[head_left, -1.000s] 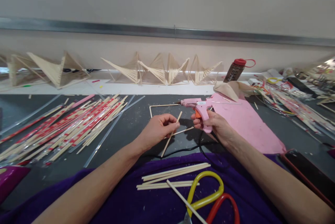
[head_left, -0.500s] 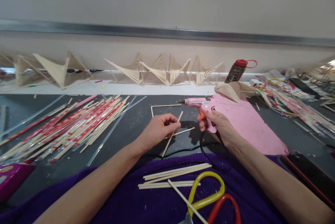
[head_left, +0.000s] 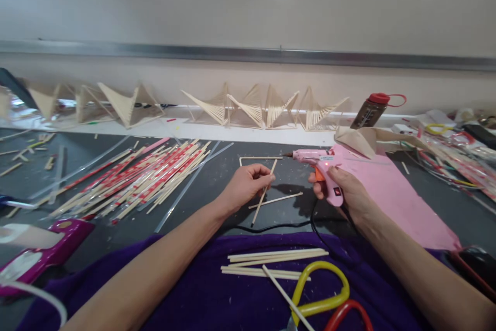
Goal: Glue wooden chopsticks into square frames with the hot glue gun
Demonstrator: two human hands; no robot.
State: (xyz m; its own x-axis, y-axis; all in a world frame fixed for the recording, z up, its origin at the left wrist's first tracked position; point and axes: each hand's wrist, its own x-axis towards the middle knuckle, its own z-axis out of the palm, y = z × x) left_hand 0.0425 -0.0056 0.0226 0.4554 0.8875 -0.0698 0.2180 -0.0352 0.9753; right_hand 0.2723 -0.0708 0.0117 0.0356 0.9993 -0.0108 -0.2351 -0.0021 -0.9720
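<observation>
My left hand point(head_left: 245, 187) pinches a thin wooden stick point(head_left: 264, 194) that slants from the dark tabletop up to the right. My right hand point(head_left: 344, 192) grips a pink hot glue gun point(head_left: 320, 162) by its handle, nozzle pointing left toward the stick's upper end; its black cord point(head_left: 287, 226) trails across the table. A partial frame of glued sticks point(head_left: 259, 158) lies flat just behind the left hand, with another stick point(head_left: 277, 200) lying under it.
Several loose sticks point(head_left: 267, 263) and yellow and red scissor handles point(head_left: 323, 295) rest on purple cloth near me. A pile of wrapped chopsticks point(head_left: 143, 178) lies left. Finished stick models point(head_left: 267, 109) line the back ledge. Pink sheet point(head_left: 380, 186), brown bottle point(head_left: 371, 109) and clutter sit right.
The view has shifted, so everything sits further right in the picture. Both hands keep their grip; the glue gun has come slightly nearer the stick's top end.
</observation>
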